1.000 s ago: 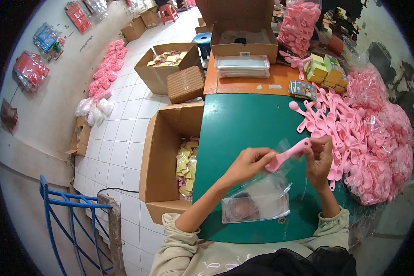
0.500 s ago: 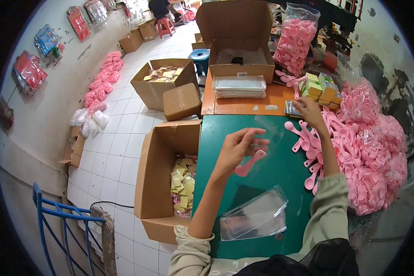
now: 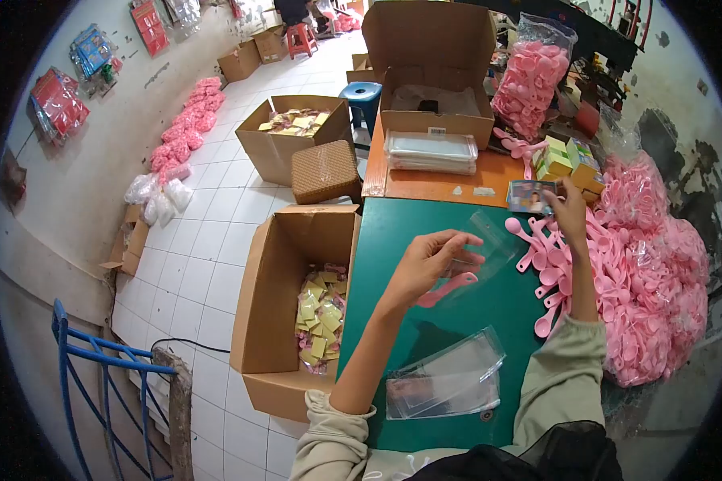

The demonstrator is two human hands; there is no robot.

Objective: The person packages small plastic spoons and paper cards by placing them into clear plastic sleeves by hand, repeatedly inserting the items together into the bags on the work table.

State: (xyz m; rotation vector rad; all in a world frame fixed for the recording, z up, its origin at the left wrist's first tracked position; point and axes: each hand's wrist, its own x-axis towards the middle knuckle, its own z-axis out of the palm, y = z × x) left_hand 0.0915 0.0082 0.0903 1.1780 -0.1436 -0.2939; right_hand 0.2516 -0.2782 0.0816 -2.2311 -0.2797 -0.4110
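Note:
My left hand [image 3: 435, 268] is closed on a clear plastic bag [image 3: 493, 244] over the green table. A pink spoon [image 3: 449, 290] shows below its fingers, seemingly inside the bag; part of it is hidden. At the table's far edge my right hand [image 3: 569, 212] pinches the right side of a small printed card [image 3: 526, 196]. Loose pink spoons [image 3: 549, 268] lie beside and under my right forearm. Flat clear bags [image 3: 449, 377] rest near me on the green tabletop [image 3: 409, 240].
Left of the table stands an open carton [image 3: 253, 321] with yellow-carded packets in it. Behind are another filled carton [image 3: 297, 152], a woven box [image 3: 325, 172] and stacked clear bags [image 3: 430, 152]. Large bags of pink spoons [image 3: 658, 280] crowd the right; yellow-green card stacks [image 3: 553, 159] sit beyond.
The view has shifted slightly. My right hand has taken hold of the card, which now shows more of its printed face. My left hand still holds the bag, with the spoon tilted flatter.

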